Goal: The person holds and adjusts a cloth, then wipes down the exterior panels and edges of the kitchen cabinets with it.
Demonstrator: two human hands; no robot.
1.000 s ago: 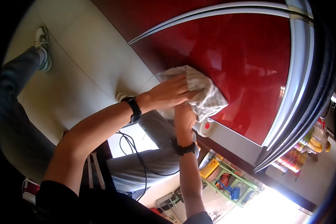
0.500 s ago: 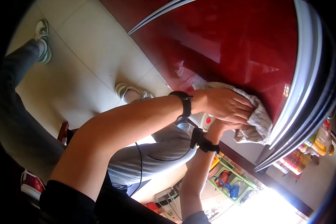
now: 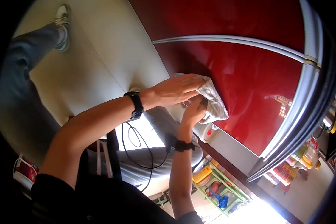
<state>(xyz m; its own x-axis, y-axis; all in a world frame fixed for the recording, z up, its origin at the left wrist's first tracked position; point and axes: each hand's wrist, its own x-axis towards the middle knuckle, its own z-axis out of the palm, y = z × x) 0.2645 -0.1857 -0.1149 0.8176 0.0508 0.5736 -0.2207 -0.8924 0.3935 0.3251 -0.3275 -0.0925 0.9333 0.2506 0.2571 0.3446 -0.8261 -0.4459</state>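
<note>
One cloth (image 3: 215,104) is backed by the flat left hand (image 3: 174,90), seemingly for pressure; the right hand's (image 3: 193,113) grip cannot be told.

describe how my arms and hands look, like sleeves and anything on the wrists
The left hand and right hand are ungloved, and the sleeves short and dark. The left wristband is black; the right wristband, also black, has a boxy dark piece at its side. A thin black cable loops nearby; whether it joins the right one is unclear.
</note>
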